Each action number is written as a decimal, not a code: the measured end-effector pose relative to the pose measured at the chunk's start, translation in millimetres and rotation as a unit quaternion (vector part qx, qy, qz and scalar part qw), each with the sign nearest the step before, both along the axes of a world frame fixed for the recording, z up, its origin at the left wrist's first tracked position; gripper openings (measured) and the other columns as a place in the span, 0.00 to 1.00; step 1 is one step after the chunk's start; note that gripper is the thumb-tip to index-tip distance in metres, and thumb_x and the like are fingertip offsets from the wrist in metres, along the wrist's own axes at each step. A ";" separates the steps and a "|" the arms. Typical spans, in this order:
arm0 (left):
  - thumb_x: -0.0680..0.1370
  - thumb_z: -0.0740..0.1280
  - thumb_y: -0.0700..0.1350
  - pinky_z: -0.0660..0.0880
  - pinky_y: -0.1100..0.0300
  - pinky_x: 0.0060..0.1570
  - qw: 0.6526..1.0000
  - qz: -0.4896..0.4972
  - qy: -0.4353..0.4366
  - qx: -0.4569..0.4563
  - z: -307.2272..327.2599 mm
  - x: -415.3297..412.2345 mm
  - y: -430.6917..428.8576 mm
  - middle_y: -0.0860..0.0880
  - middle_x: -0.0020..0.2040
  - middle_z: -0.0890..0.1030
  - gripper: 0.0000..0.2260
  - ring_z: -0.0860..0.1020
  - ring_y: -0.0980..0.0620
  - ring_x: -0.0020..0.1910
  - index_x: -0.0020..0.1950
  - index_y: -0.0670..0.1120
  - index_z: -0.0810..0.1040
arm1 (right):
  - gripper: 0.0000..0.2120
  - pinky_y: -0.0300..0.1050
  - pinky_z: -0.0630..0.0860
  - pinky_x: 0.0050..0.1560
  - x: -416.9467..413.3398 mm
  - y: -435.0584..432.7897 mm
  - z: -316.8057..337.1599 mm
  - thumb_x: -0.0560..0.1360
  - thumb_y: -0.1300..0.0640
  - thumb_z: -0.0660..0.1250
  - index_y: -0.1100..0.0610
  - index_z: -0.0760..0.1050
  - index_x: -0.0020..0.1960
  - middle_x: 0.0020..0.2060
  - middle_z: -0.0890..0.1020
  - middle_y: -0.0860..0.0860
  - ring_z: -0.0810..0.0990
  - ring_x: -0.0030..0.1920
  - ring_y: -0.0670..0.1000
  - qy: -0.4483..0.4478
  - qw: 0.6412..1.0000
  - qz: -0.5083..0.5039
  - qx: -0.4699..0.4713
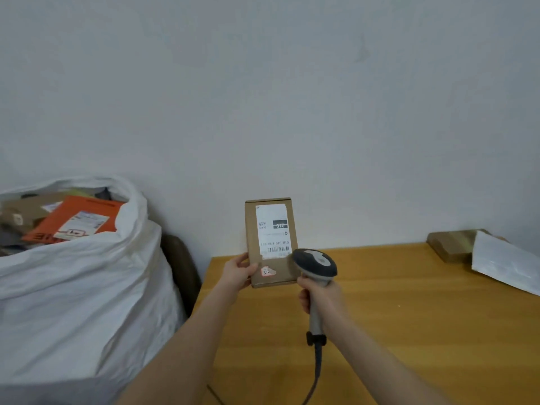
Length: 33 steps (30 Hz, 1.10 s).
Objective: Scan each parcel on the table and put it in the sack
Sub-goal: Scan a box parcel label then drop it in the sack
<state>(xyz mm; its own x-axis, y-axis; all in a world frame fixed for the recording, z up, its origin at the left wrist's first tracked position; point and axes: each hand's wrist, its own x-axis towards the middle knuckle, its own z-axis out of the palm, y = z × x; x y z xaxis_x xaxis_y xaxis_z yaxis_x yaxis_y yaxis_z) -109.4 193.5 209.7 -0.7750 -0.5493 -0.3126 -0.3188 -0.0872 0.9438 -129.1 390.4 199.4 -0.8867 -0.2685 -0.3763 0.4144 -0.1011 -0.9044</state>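
Note:
My left hand (237, 273) grips a flat brown cardboard parcel (252, 229) by its lower left edge and holds it upright above the table, its white label facing me. My right hand (320, 298) holds a grey handheld scanner (315, 263) by the handle, its head close to the barcode at the label's lower end. The big white sack (87, 287) stands to the left of the table, open at the top, with an orange parcel (73, 220) and several brown ones inside.
The wooden table (394, 317) runs to the right along a white wall. At its far right lie a brown parcel (450, 244) and a white mailer bag (502, 261). The scanner's cable (317, 372) hangs toward me. A dark chair back (181, 264) sits between sack and table.

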 end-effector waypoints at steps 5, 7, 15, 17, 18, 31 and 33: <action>0.78 0.65 0.35 0.78 0.54 0.51 1.000 0.013 0.009 -0.010 -0.7 18.1 -62.0 0.42 0.63 0.78 0.24 0.78 0.44 0.57 0.73 0.42 0.66 | 0.05 0.44 0.76 0.32 32.5 -68.7 8.7 0.74 0.61 0.71 0.63 0.77 0.45 0.30 0.80 0.57 0.78 0.28 0.52 0.034 0.999 0.021 0.034; 0.78 0.66 0.35 0.78 0.51 0.55 1.000 0.014 0.004 -0.019 -4.6 22.2 -85.3 0.41 0.63 0.77 0.24 0.78 0.43 0.60 0.73 0.42 0.67 | 0.05 0.44 0.76 0.31 43.4 -92.2 8.5 0.73 0.62 0.71 0.64 0.77 0.45 0.30 0.80 0.57 0.78 0.28 0.52 0.032 0.998 0.022 0.041; 0.77 0.67 0.37 0.76 0.46 0.59 0.999 0.008 -0.018 -0.045 -22.7 26.1 -163.4 0.43 0.65 0.76 0.24 0.76 0.43 0.62 0.73 0.44 0.68 | 0.06 0.45 0.73 0.31 66.6 -169.2 12.3 0.73 0.64 0.68 0.63 0.76 0.37 0.28 0.78 0.56 0.74 0.27 0.52 0.035 0.996 0.041 0.078; 0.78 0.67 0.37 0.76 0.46 0.59 0.999 0.012 -0.020 -0.037 -25.1 27.1 -175.3 0.44 0.65 0.76 0.24 0.76 0.43 0.62 0.73 0.44 0.67 | 0.06 0.45 0.72 0.31 68.8 -178.8 14.1 0.72 0.65 0.68 0.62 0.76 0.36 0.26 0.78 0.55 0.74 0.26 0.51 0.030 0.996 0.036 0.079; 0.78 0.66 0.37 0.76 0.46 0.60 0.999 0.013 -0.020 -0.034 -25.9 27.5 -179.6 0.43 0.65 0.76 0.24 0.76 0.43 0.62 0.73 0.44 0.67 | 0.06 0.45 0.72 0.31 69.4 -182.3 15.2 0.72 0.65 0.68 0.62 0.76 0.36 0.26 0.78 0.55 0.74 0.26 0.51 0.027 0.996 0.036 0.082; 0.78 0.66 0.36 0.75 0.45 0.61 0.999 0.026 -0.002 -0.038 -17.1 26.2 -191.4 0.43 0.66 0.76 0.24 0.76 0.43 0.63 0.73 0.44 0.67 | 0.06 0.43 0.72 0.29 55.5 -197.2 23.3 0.71 0.66 0.67 0.63 0.76 0.36 0.25 0.77 0.54 0.73 0.25 0.50 0.043 0.992 0.067 0.093; 0.77 0.67 0.36 0.75 0.45 0.60 0.999 0.028 -0.001 -0.044 -15.7 26.4 -191.6 0.43 0.65 0.76 0.24 0.76 0.44 0.62 0.73 0.44 0.67 | 0.06 0.43 0.71 0.29 52.9 -197.1 23.2 0.71 0.66 0.67 0.63 0.76 0.35 0.25 0.77 0.54 0.73 0.25 0.50 0.043 0.992 0.068 0.092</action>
<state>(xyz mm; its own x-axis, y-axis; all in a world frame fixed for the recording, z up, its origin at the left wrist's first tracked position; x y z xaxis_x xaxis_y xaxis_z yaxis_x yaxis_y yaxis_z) -83.0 1.9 194.0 -0.7417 -0.6171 -0.2630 -0.3181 -0.0215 0.9478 -76.2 193.3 222.6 -0.8779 -0.3227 -0.3537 0.3326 0.1203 -0.9354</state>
